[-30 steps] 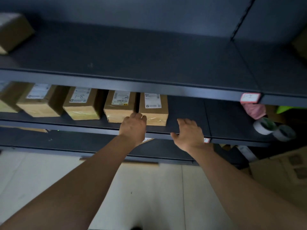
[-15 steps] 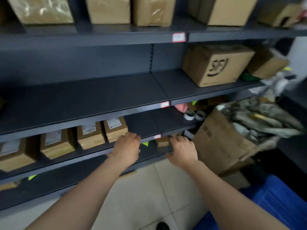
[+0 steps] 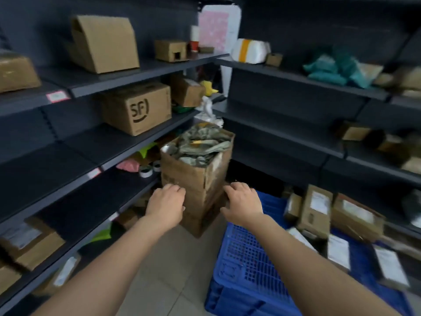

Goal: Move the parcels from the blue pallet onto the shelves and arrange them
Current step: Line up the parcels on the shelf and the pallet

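Lining the left side, the shelves (image 3: pixel 75 153) carry a row of labelled boxes (image 3: pixel 29 242) on a low tier and an SF box (image 3: pixel 136 108) higher up, with bare shelf between them. Right of these, an open carton (image 3: pixel 198 179) stuffed with crumpled wrapping stands on the floor. The left hand (image 3: pixel 167 201) hovers in front of it, palm down and fingers loosely curled, holding nothing. Whether it touches the carton cannot be told. The right hand (image 3: pixel 243 201) is just beside it, equally empty, with its fingers slightly spread over the left edge of the pallet (image 3: pixel 248 258). The parcels (image 3: pixel 315 213) sit farther right on the pallet, upright ones at the back and flat packets (image 3: pixel 338 249) in front, all close together.

The upright parcels look stiff, taped and fairly light. Each is best taken by two opposite sides or from beneath, with the label kept facing out. The packets seem thin and may flex, so fingers should slide under an edge before the packet is pinched. Taped faces could be slick, so a firm grip on bare cardboard seems safer.
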The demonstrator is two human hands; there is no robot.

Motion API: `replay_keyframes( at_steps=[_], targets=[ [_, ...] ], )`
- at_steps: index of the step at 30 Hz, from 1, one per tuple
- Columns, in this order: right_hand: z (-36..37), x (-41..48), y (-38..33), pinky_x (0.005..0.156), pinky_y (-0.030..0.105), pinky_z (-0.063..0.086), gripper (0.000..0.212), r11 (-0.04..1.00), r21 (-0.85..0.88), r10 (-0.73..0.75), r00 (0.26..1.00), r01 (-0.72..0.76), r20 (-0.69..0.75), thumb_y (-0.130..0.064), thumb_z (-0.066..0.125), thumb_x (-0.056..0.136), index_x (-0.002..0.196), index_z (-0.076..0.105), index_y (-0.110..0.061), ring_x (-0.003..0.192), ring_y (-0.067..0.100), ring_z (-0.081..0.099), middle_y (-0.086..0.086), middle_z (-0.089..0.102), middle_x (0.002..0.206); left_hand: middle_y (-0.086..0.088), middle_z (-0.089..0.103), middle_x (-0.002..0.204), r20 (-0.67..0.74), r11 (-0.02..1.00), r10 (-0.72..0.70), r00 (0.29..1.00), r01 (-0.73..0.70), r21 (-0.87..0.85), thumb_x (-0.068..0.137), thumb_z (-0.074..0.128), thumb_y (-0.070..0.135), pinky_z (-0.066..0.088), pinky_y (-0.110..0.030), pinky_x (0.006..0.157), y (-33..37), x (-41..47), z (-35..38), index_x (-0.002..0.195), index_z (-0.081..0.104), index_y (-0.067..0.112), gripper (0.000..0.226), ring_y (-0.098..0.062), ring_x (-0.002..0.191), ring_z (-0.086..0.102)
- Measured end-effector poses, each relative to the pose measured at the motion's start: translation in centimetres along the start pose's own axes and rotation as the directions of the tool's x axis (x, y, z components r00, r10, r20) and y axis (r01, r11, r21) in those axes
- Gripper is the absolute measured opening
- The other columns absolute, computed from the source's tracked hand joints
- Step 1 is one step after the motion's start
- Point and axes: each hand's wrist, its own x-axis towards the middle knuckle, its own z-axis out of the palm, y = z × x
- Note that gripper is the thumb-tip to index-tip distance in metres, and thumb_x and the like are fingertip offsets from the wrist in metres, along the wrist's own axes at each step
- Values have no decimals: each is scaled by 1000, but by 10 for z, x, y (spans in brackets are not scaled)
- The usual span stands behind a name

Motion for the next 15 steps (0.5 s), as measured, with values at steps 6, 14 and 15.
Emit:
replay_keyframes(
  at_steps=[6,14,15],
  targets=[
    [-22,-57,136,107,41,34,60,980,-21,197,980,-197,-2,-45,54,91,142,38,-19,136,26,33,6,40,145,1,55,127,-53,984,179,982,-180,-9,92,54,34,41,-35,97,132,50,-17,128,52,19,39,-20,123,46],
    [-28,-139,290,104,40,39,58,904,-58,425,905,-425,1,-41,59,87,137,43,-19,129,26,40,6,47,138,1,52,134,-44,934,353,935,-355,-42,94,55,35,41,-36,101,309,94,-4,135,46,15,47,-19,127,43],
    [-27,-148,306,103,40,39,57,891,-58,452,892,-451,6,-40,59,87,137,43,-19,128,26,41,6,47,137,1,52,134,-43,927,370,928,-372,-45,94,55,35,41,-36,101,328,98,-2,135,47,15,47,-19,127,43]
  ],
)
